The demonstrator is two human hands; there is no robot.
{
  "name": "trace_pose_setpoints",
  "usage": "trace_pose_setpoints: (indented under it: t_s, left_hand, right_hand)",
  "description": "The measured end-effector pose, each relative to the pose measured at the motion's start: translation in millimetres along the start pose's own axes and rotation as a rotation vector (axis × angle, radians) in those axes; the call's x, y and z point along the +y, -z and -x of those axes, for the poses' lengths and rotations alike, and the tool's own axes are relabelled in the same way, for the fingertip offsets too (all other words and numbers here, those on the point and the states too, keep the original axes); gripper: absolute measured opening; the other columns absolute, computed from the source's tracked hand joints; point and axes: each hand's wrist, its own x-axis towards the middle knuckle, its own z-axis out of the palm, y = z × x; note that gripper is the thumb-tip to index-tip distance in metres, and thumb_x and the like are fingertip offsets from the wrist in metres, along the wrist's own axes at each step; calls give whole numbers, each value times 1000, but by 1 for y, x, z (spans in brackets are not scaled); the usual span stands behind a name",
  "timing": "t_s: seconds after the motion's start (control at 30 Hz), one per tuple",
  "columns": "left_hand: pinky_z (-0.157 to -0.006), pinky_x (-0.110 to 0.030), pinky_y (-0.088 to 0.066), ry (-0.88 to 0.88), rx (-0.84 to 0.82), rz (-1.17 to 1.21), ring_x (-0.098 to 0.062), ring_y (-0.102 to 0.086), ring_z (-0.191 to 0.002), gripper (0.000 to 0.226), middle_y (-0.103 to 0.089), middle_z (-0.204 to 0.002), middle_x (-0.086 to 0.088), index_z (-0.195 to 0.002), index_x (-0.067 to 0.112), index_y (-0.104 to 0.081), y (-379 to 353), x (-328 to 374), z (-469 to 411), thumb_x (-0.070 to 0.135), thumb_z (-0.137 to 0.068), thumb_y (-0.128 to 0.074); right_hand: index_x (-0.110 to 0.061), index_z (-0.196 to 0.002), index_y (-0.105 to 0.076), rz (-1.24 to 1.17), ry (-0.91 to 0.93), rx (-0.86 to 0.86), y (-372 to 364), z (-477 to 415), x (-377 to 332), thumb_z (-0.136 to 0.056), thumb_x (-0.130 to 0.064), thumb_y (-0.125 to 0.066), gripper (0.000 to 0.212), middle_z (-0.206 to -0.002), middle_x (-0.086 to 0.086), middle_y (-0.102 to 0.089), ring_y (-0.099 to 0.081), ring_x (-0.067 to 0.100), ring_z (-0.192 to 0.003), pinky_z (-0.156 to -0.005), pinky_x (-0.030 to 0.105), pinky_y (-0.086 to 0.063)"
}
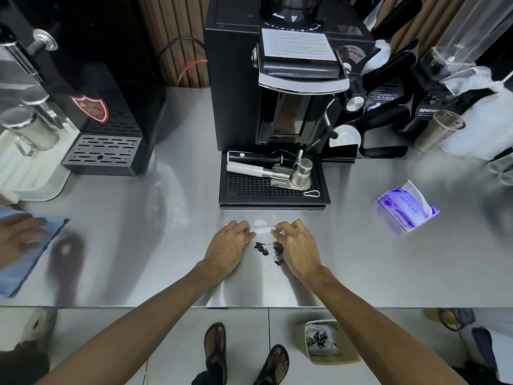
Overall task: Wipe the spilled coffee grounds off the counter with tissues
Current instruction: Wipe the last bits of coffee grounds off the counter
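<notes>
two hands down on the steel counter (138, 259). between them the coffee grounds (261, 248) lie in dark clumps, some right against my right hand (298, 247). just beyond, my left hand (227, 245) and the right each pinch an end of a white tissue (262, 232). well off right, the purple tissue pack (408, 208). ahead, the drip tray (249, 187) under the black grinder (236, 93).
</notes>
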Motion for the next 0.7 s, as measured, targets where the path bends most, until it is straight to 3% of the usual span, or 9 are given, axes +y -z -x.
trace_pose_setpoints:
  t_s: [0.2, 0.37, 0.57, 0.7]
  left_hand:
    - [-66, -22, -42, 37, -56, 0, -19, -55, -91, 37, -59, -111, 3, -116, 24, -66, 6, 4, -7, 1, -88, -56]
    - [-50, -17, -39, 0, 7, 7, -14, -56, -68, 39, -61, -88, 8, -94, 28, -75, 3, 2, 2, 4, -64, -83]
    - [-56, -21, -46, 41, 4, 18, -16, -56, -76, 36, -62, -96, 5, -104, 25, -73, 2, 2, -3, 4, -75, -75]
    - [-50, -19, -43, 37, -5, 16, -14, -56, -70, 37, -61, -90, 7, -96, 27, -74, 4, 3, 3, 5, -67, -82]
  right_hand:
    - [-18, -99, -72, -13, -34, -1, 2, -13, -3, -73, 1, -71, 32, -101, -4, -64, -51, 23, -78, -65, 32, -51]
    - [-20, -99, -70, -27, -22, -12, -1, 1, -1, -68, 1, -75, 38, -102, -7, -63, -51, 21, -78, -62, 30, -51]
    - [-17, -104, -71, -12, -42, -24, 2, -13, -4, -76, 0, -68, 32, -106, -4, -64, -52, 24, -80, -64, 33, -50]
    - [-19, -102, -70, -23, -27, -32, -3, 0, -2, -70, -2, -75, 36, -106, -7, -62, -50, 21, -78, -61, 28, -48]
